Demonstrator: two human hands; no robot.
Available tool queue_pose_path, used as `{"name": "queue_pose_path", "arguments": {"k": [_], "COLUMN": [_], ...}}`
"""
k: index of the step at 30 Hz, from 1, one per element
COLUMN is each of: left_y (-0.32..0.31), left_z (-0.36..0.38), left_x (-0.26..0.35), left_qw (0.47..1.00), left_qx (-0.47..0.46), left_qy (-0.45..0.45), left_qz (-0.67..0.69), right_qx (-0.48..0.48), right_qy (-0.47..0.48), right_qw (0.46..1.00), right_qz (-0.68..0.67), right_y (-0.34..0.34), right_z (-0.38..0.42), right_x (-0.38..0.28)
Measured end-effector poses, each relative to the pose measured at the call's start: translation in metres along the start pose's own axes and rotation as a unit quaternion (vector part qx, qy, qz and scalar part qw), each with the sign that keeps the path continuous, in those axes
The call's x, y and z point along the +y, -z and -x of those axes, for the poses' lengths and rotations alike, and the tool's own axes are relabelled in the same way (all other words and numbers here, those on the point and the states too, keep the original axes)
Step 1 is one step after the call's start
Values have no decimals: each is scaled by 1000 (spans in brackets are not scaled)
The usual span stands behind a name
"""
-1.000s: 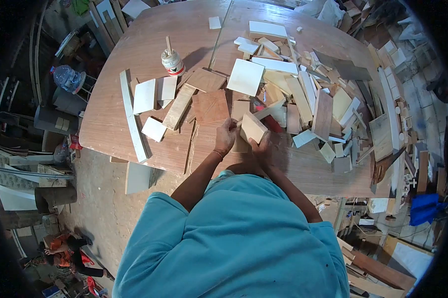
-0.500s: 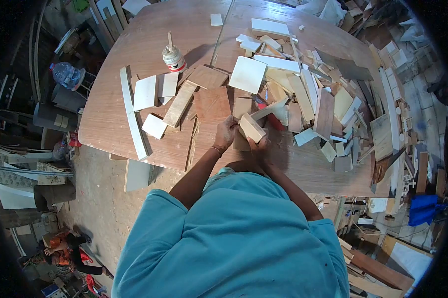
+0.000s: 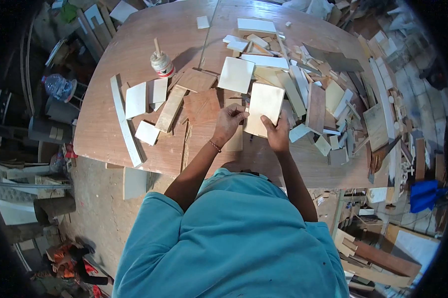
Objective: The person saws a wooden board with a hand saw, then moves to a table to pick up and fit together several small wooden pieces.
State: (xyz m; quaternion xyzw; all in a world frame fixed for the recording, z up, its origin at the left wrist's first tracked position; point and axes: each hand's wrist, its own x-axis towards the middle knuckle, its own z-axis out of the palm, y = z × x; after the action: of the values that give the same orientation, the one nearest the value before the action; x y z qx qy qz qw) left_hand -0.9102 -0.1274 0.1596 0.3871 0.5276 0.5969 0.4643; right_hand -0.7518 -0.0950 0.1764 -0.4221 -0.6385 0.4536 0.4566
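Note:
A pale rectangular wooden block [image 3: 265, 102] is held up over the near part of the table, its broad face toward me. My right hand [image 3: 278, 133] grips its lower right corner, thumb across the face and fingers behind. At the block's left edge, my left hand [image 3: 227, 124] is closed in a pinch, its fingertips against that edge. Below my hands a flat wooden strip [image 3: 235, 141] lies on the table. Just left of them are a reddish-brown square board [image 3: 201, 105] and a light wooden bar [image 3: 171, 108]. Beyond the block lies a white square panel [image 3: 236, 74].
A glue jar [image 3: 162, 65] with a stick in it stands on the table [image 3: 119, 64]. A long white-faced strip [image 3: 126, 121] lies at the left. Offcuts, including a brown board [image 3: 316, 107], are heaped at the right. Another person [image 3: 72, 263] is low at the lower left.
The block has been raised and turned, so its broad pale face now shows. My right hand has shifted right and up along with it; my left hand stays at its left side.

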Motion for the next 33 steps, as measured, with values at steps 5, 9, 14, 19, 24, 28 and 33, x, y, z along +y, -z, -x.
{"name": "queue_pose_path", "arguments": {"k": [5, 9, 14, 19, 24, 28, 33], "left_y": [-4, -13, -16, -17, -19, -19, -20], "left_z": [-9, -6, -12, -15, -15, -14, -16], "left_x": [20, 47, 43, 45, 45, 44, 48], "left_qw": [999, 999, 999, 998, 999, 999, 998], "left_qx": [-34, -40, -45, -46, -43, -34, -10], "left_qy": [-4, 18, 19, 33, 32, 21, 54], "left_qz": [-35, -2, 14, 16, 9, -15, -32], "right_qx": [35, 45, 42, 41, 41, 44, 37], "right_qy": [7, -10, -24, -9, 1, 7, -13], "right_qw": [999, 999, 996, 997, 999, 998, 997], "right_qz": [-11, -21, -73, -58, -24, -39, -67], "right_y": [12, 18, 19, 20, 21, 19, 16], "right_z": [-14, -24, -31, -34, -37, -36, -32], "right_x": [-32, -37, -26, -26, -24, -20, -21]}}
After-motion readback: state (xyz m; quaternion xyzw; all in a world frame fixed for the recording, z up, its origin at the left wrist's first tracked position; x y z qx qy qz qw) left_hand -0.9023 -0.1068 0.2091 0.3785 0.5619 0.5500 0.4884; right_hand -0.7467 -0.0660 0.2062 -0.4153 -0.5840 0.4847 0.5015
